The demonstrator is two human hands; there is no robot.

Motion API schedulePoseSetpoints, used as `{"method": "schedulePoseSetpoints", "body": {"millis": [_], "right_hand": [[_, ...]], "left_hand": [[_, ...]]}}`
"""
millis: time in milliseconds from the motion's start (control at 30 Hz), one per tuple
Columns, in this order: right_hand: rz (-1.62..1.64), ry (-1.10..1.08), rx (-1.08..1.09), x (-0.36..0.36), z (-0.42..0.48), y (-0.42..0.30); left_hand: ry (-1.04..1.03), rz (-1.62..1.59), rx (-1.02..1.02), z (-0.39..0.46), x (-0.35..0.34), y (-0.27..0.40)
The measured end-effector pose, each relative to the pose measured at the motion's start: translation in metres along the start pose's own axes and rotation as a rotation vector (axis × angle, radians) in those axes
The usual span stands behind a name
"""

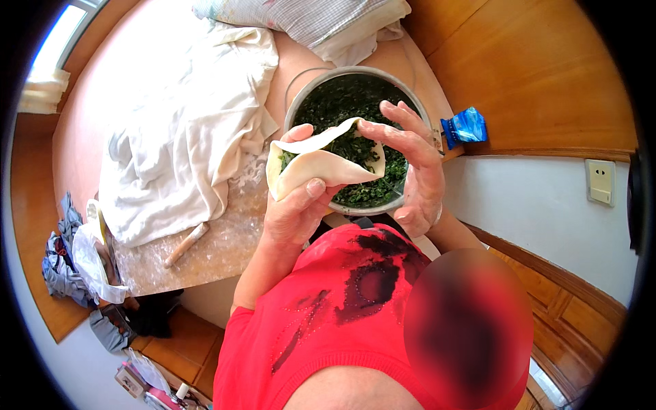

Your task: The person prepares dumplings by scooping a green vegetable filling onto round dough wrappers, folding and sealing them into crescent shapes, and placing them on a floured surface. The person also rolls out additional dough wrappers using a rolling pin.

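A round dough wrapper [325, 171], partly folded up around chopped green filling [353, 148], rests in my left hand [297, 210]. My left thumb presses its near side, and other fingers support it from behind and below. The fingers of my right hand [417, 159] are spread, with one fingertip touching the raised far edge of the wrapper. Behind and below both hands stands a deep metal pot [302, 110] holding a mass of chopped dark green leaves [328, 95]. My hands hide part of its rim. Flour dusts my fingers.
Left of the pot, a white cloth [174, 154] covers much of the table. A wooden rolling pin [187, 245] lies on the floured board [230, 241]. A blue packet [465, 127] sits at the right by the wooden panel. A quilted cover [318, 25] lies at the back.
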State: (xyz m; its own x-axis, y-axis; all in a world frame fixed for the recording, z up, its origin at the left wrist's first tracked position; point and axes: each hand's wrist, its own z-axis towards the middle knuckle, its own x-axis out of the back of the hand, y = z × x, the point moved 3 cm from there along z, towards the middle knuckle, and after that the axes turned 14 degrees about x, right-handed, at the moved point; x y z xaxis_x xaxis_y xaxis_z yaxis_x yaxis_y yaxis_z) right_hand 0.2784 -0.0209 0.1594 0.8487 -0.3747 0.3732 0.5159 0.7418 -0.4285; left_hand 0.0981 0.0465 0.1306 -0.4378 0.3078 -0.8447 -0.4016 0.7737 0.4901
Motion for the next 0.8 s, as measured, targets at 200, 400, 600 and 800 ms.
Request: {"method": "schedulePoseSetpoints", "body": {"millis": [200,400,600,800], "right_hand": [[-0.009,-0.013,-0.051,-0.005,0.007,-0.001],[-0.019,-0.010,-0.048,-0.007,0.004,0.000],[-0.020,-0.104,-0.013,-0.009,0.008,-0.004],[-0.049,-0.078,-0.022,-0.008,0.013,-0.001]], "left_hand": [[0.014,-0.085,0.005,0.005,-0.002,-0.003],[0.004,-0.095,0.004,0.008,0.000,-0.004],[0.002,-0.103,0.011,0.007,0.001,-0.006],[-0.006,-0.107,0.020,0.007,0.001,-0.006]]}}
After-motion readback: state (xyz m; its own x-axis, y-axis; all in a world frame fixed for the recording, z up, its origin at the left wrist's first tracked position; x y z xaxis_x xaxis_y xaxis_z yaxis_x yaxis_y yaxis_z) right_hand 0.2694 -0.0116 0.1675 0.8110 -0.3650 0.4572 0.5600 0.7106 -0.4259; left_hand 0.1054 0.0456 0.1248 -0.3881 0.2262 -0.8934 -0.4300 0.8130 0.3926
